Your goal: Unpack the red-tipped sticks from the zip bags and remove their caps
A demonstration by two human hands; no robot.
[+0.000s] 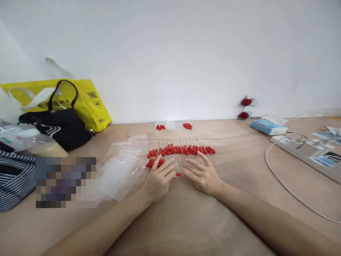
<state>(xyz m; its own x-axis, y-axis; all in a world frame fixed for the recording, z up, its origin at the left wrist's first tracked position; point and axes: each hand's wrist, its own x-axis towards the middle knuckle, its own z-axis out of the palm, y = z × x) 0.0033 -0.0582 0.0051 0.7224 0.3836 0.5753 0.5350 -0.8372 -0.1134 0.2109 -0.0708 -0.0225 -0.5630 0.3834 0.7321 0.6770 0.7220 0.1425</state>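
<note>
Near the table's middle, my left hand (160, 177) pinches a small red rubber bulb (178, 174) at its fingertips; the other fingers are stretched forward. Facing it, my right hand (204, 176) has its thumb and index finger at the bulb's right end, on what looks like the tip of a glass tube, mostly hidden. Between the hands lie several bare glass tubes (174, 161) side by side. Loose red bulbs (150, 163) sit just beyond my left fingers. Farther back is a row of glass droppers (183, 150), their red bulbs toward me.
Clear zip bags (119, 170) lie on the left, with two bags of red bulbs (188, 126) by the wall. A yellow bag (98, 106), black pouch (66, 128) and bottle (45, 145) stand left. Tissues (269, 125), a power strip (314, 156) and a cable (279, 185) are right.
</note>
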